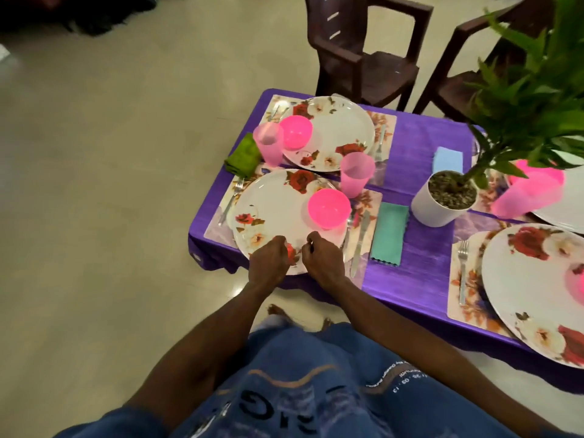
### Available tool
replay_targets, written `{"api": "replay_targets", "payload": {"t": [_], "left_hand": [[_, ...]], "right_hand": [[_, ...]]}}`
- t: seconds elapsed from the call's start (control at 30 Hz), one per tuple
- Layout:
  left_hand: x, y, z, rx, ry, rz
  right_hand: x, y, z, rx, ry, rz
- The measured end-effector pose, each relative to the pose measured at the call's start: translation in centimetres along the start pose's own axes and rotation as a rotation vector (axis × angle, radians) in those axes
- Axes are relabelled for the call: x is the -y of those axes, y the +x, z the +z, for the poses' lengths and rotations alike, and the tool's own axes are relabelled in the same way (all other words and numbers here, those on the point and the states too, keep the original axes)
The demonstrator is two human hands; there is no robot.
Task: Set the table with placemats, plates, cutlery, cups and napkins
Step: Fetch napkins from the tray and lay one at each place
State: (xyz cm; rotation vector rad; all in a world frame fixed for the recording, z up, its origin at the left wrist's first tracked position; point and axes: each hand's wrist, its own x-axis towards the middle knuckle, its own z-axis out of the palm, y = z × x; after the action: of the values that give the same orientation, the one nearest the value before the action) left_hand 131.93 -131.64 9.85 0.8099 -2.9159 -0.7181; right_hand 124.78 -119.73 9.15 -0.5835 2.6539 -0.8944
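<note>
A white floral plate [278, 203] lies on a floral placemat [218, 229] at the table's near left corner. A pink bowl [329, 207] sits on the plate. My left hand [270, 262] and my right hand [322, 259] both grip the plate's near rim with curled fingers, a little apart. A fork [232, 197] lies to the left of the plate and a knife [360, 241] to its right. Beside the knife is a teal napkin [388, 233]. A pink cup [356, 173] stands behind the bowl.
Behind is a second setting: plate [338, 131], pink bowl [295, 131], pink cup [268, 143], green napkin [243, 158]. A potted plant [439, 203] stands mid-table on the purple cloth [420, 257]. Another plate [521, 279] and fork [463, 270] lie at right. Brown chairs [363, 55] stand beyond.
</note>
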Motion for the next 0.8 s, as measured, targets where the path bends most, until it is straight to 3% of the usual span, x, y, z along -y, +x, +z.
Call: {"api": "replay_targets", "payload": {"t": [0.17, 0.33, 0.57, 0.73, 0.8], "left_hand": [[1.5, 2.3, -2.1, -0.074, 0.000, 0.011], [4.8, 6.3, -3.5, -0.136, 0.036, 0.190], [10.2, 13.6, -4.7, 0.021, 0.057, 0.569], [14.9, 14.3, -7.4, 0.150, -0.011, 0.849], [15.9, 13.6, -8.0, 0.217, -0.027, 0.887]], "right_hand": [[3.1, 1.5, 1.6, -0.003, 0.028, -0.038], [6.0, 4.3, 3.2, -0.100, 0.053, 0.031], [10.5, 7.3, 7.8, -0.340, -0.014, 0.267], [15.6, 3.9, 11.7, -0.519, -0.040, 0.579], [16.9, 2.1, 12.9, -0.573, -0.034, 0.639]]}}
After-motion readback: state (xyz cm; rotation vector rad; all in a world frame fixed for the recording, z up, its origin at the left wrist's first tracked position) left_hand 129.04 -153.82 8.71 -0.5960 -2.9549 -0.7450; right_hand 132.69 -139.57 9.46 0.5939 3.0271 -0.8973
